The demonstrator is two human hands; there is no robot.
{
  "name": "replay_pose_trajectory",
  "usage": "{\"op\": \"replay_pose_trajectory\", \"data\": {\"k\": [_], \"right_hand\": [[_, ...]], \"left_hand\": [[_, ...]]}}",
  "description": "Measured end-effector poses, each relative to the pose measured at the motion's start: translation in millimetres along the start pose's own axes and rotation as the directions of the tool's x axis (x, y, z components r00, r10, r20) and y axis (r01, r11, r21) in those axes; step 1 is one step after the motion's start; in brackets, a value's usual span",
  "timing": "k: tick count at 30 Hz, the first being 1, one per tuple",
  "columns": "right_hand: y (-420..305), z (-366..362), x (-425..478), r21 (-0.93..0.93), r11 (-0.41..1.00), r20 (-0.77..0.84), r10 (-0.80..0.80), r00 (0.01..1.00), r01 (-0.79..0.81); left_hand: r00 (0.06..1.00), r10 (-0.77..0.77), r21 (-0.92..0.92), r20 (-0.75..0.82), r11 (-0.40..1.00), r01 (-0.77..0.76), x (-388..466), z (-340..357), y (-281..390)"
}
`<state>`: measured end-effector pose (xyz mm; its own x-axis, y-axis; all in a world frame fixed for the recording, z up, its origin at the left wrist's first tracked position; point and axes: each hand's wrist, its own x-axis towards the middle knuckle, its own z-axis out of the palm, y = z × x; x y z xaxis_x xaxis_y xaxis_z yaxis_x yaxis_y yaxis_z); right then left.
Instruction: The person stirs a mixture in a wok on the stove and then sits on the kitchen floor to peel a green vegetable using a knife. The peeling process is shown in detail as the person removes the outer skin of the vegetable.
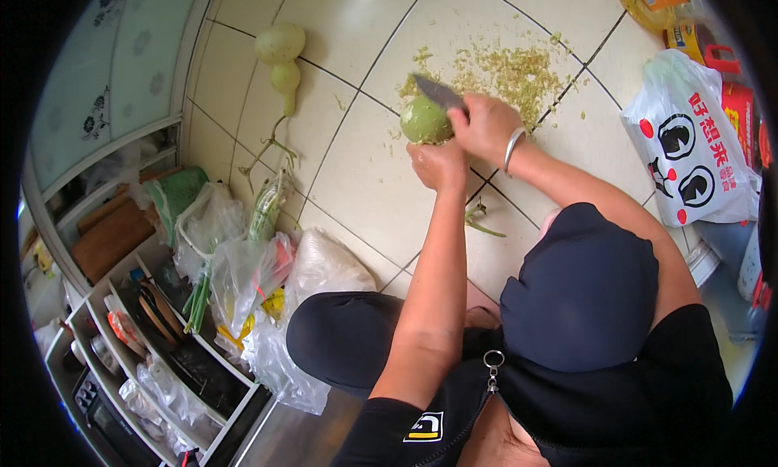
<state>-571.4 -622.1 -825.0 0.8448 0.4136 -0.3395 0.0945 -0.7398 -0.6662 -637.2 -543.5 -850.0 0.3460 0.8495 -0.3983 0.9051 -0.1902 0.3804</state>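
Note:
My left hand (pixel 439 165) grips the lower end of a green bottle gourd (pixel 422 121), whose rounded part points away from me. In my right hand (pixel 489 127) is a kitchen knife (pixel 439 93), its dark blade lying over the top right of the gourd. Small pale peel bits stick to the gourd's skin. Peel scraps (pixel 516 69) lie scattered on the tiled floor beyond my hands. A second bottle gourd (pixel 285 57), pale green with its stem and a curled vine, rests on the floor at the upper left.
At the left stands an open shelf unit (pixel 130 339) with boards and pans. Plastic bags (pixel 322 260) and green onions (pixel 197 303) lie beside it. A printed white bag (pixel 693 139) and an oil bottle (pixel 653 8) stand at the right. A cut stem (pixel 484 223) lies near my knees.

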Motion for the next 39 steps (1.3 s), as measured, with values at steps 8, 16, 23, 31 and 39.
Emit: {"op": "replay_pose_trajectory", "data": {"k": [8, 16, 23, 31, 39], "right_hand": [[6, 9, -3, 0.033, 0.996, -0.156, -0.076, 0.985, 0.082], [1, 0, -11, -0.016, 0.995, -0.053, -0.100, 0.994, 0.099], [11, 13, -6, 0.025, 0.983, -0.231, -0.172, 0.958, 0.182], [12, -9, 12, 0.003, 1.000, -0.077, 0.009, 0.997, -0.009], [-5, -44, 26, -0.129, 0.990, 0.250, 0.093, 0.964, -0.062]], "left_hand": [[0.999, 0.042, 0.038, 0.023, 0.998, -0.043, 0, 1, 3], [0.998, -0.015, -0.012, 0.057, 1.000, 0.015, 4, 3, 0], [1.000, -0.023, -0.003, 0.018, 1.000, 0.023, 2, 5, 6], [0.999, 0.010, 0.046, 0.035, 0.999, -0.012, -6, -2, 7], [0.999, 0.050, 0.071, -0.002, 0.996, -0.049, -6, -1, 10]]}}
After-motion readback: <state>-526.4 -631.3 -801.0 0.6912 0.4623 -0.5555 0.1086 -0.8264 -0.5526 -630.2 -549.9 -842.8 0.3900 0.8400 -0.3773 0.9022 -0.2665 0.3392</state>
